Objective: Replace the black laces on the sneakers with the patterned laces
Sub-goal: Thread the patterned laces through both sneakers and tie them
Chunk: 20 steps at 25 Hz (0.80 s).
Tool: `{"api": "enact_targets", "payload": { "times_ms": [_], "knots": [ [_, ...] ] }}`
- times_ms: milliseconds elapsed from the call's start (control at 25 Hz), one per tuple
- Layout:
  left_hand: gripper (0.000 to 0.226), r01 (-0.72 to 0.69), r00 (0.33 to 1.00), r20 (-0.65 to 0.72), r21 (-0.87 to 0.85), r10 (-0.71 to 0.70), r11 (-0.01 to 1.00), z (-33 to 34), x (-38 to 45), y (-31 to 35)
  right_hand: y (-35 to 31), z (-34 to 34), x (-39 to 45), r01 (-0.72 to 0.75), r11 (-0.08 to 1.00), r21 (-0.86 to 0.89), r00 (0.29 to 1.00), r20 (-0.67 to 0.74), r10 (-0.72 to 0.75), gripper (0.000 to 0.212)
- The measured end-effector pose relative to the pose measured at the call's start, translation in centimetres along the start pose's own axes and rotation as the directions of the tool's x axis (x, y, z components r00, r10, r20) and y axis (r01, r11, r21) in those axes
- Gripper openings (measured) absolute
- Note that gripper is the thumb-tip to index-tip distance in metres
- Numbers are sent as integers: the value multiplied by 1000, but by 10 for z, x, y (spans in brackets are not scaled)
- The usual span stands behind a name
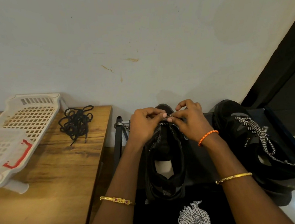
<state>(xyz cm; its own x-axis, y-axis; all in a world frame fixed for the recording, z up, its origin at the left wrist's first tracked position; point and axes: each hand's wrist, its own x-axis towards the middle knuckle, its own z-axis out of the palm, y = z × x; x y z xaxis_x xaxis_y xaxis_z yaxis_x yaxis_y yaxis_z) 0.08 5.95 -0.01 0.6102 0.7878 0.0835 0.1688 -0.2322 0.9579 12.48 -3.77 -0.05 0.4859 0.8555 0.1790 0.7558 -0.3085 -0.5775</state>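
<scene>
A pale, scuffed wall (136, 32) fills the upper half of the frame, with a dark rack (200, 153) below it at centre and right and a wooden table (59, 173) at the lower left. On the rack in the middle stands a black sneaker (165, 164), toe toward the wall, its opening facing up. Both hands meet over its toe end. The left hand (144, 124) has its fingers curled and pinches the patterned lace (163, 123) near the front eyelets; the right hand (190, 118) pinches the tip of the same black-and-white lace just beside it, thumb and forefinger together. One loose end of the lace trails left across the rack's rail, another runs under the right wrist. An orange braided bracelet (207, 137) sits on the right wrist, with gold bangles on both forearms lower in the frame. At the right of the frame the second sneaker (249, 138) lies on the rack, already threaded with a patterned lace tied in a bow. On the table, toward the wall, the black laces (76, 123) lie in a tangled heap, well apart from the shoes. Two white plastic baskets (28, 122) sit stacked at the far left, one bearing a red handle.
</scene>
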Motion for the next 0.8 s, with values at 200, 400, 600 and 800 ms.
{"api": "enact_targets", "payload": {
  "times_ms": [200,400,600,800],
  "knots": [
    [12,9,998,70,26,-11,1000,-2,0,-1,-3,-1,0,42,999,26,989,142,-45,23],
    [4,109,991,78,-45,-105,993,-1,0,4,-14,-2,-5,30,974,223,998,44,-41,25],
    [12,224,973,-69,61,-220,973,-8,1,-8,-11,0,-3,-94,921,378,987,-88,137,9],
    [5,244,968,2,201,-250,949,-9,-3,-12,-12,21,-2,-157,976,149,983,-72,169,6]
  ]
}}
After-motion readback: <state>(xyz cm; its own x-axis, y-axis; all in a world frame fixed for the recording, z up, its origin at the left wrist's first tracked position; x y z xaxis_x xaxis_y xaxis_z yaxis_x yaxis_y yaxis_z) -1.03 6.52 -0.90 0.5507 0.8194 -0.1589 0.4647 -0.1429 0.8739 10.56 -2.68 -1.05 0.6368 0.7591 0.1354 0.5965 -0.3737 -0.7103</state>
